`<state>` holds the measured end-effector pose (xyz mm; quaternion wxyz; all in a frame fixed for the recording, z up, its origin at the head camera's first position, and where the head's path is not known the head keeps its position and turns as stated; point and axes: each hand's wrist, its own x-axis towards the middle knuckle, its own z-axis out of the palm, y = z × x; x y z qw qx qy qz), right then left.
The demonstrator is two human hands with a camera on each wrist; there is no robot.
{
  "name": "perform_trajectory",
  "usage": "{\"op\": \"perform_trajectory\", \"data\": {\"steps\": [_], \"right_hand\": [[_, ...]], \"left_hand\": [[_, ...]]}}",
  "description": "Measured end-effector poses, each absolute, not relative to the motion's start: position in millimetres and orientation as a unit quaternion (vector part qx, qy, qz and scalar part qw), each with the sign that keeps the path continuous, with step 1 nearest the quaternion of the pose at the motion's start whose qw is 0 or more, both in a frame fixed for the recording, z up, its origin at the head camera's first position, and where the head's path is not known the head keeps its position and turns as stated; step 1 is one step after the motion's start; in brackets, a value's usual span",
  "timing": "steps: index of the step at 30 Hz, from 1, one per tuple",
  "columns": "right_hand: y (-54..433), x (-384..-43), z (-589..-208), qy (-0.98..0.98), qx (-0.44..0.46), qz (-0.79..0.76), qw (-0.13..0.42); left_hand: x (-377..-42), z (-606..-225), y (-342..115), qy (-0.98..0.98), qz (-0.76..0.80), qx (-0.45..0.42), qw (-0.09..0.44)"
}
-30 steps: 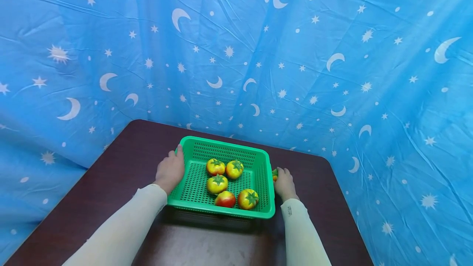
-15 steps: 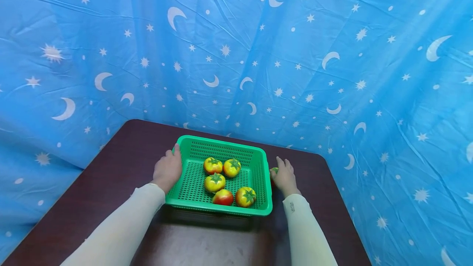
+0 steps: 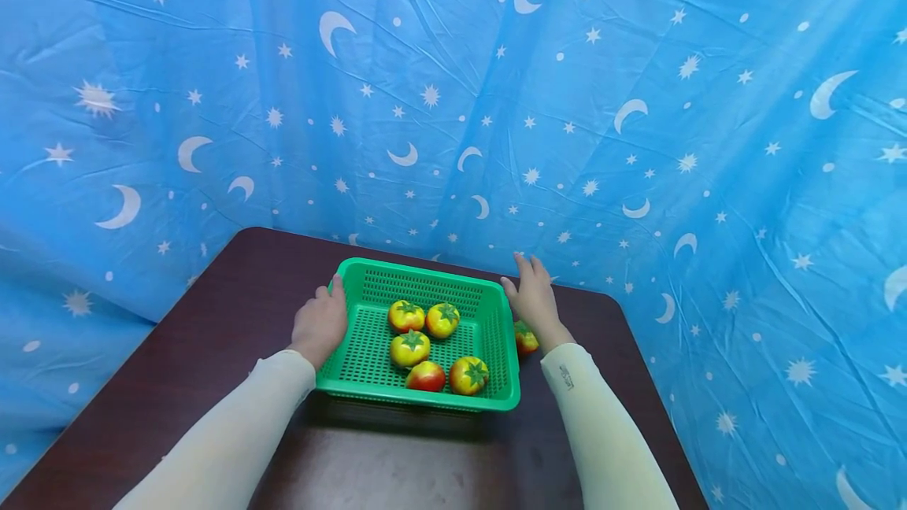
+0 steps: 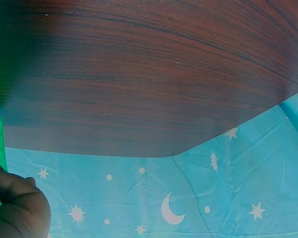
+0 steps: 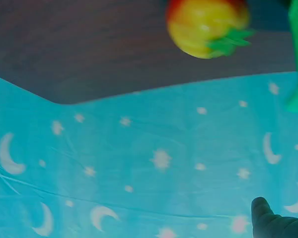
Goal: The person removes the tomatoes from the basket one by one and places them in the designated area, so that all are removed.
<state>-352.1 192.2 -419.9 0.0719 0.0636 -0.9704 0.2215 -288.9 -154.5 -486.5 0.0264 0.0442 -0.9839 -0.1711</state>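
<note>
My left hand [image 3: 320,327] grips a green, rectangular plastic basket [image 3: 425,290]. My right hand [image 3: 536,300], fingers parted, hangs near a round, red-and-yellow tomato [image 3: 525,342] outside it

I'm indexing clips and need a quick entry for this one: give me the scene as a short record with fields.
Container: green basket on a dark table
Contents: five red-yellow fruits
Outside: one similar fruit, right of the basket
Left hand: holds the basket's left side
Right hand: fingers extended near its far right corner
Backdrop: blue curtain, white moons and stars
</note>
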Motion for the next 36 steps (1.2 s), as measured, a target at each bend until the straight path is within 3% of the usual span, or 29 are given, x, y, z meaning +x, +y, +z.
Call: {"op": "perform_trajectory", "data": {"steps": [21,36], "right_hand": [[116.4,-337.9,-407.4,-0.959,0.175,0.212,0.075],[86.0,-327.9,-412.4,-0.956,0.227,0.185,0.025]], "left_hand": [[-288.4,-485.7,-152.5,-0.983,-0.173,0.050,0.025],[-290.4,-487.0,-153.7,-0.984,-0.169,0.046,0.026]]}}
